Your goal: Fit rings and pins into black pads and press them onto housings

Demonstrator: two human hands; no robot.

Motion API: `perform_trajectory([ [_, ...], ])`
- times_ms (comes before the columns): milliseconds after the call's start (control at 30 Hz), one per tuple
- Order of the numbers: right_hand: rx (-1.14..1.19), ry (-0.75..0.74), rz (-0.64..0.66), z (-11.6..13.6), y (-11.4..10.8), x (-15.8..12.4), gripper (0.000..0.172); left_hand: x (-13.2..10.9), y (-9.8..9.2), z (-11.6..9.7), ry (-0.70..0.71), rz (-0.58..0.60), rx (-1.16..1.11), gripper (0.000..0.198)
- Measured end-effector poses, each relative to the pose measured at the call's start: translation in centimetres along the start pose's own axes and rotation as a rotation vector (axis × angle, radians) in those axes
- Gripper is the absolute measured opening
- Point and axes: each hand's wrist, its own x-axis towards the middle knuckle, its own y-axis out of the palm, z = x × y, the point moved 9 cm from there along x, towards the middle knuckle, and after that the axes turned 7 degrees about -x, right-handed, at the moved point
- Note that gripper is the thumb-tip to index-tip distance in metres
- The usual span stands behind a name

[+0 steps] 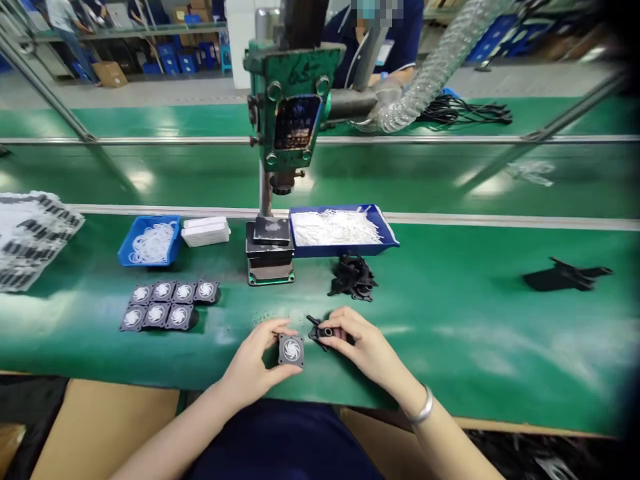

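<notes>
My left hand (253,363) holds a small square black fan frame with a white impeller (291,350) just above the green table's near edge. My right hand (357,343) grips a small black plastic part (320,331) right beside it, the two pieces almost touching. Behind my right hand lies a pile of black plastic parts (353,277). To the left, several finished fan pieces (167,303) lie in two rows on the green mat.
A green bench press (285,133) stands at centre back on a black base (270,250). A blue tray of white strips (343,230), a blue bin of white rings (150,241), a white stack (205,231), a flexible hose (440,63) and a person opposite (380,40).
</notes>
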Motion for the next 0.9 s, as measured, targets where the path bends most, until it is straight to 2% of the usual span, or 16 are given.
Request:
perform_trajectory([
  [67,-0.016,0.005,-0.087,0.3,-1.3,0.2,0.026,0.0,-0.1,0.4,0.007,0.008,-0.004,0.065],
  [167,-0.059,-0.039,-0.239,2.8,-2.9,0.3,0.022,-0.1,0.0,0.6,0.031,0.013,-0.005,0.065],
  [233,-0.03,-0.108,-0.212,5.3,-2.4,0.4,0.017,-0.1,-0.1,0.5,0.049,0.006,0.008,0.066],
  [300,0.021,-0.189,-0.129,7.6,-1.2,0.4,0.016,-0.2,-0.1,0.4,0.069,0.001,0.026,0.065],
  [400,0.039,-0.28,-0.059,9.5,0.4,0.4,0.019,-0.3,-0.2,0.1,0.107,0.003,0.054,0.063],
  [733,-0.004,-0.303,-0.066,9.4,1.7,0.8,0.014,-0.3,-0.3,0.0,0.129,-0.017,0.132,0.056],
  [900,0.057,-0.213,-0.016,8.4,2.5,0.7,0.014,-0.3,-0.2,0.2,0.107,-0.004,0.114,0.054],
])
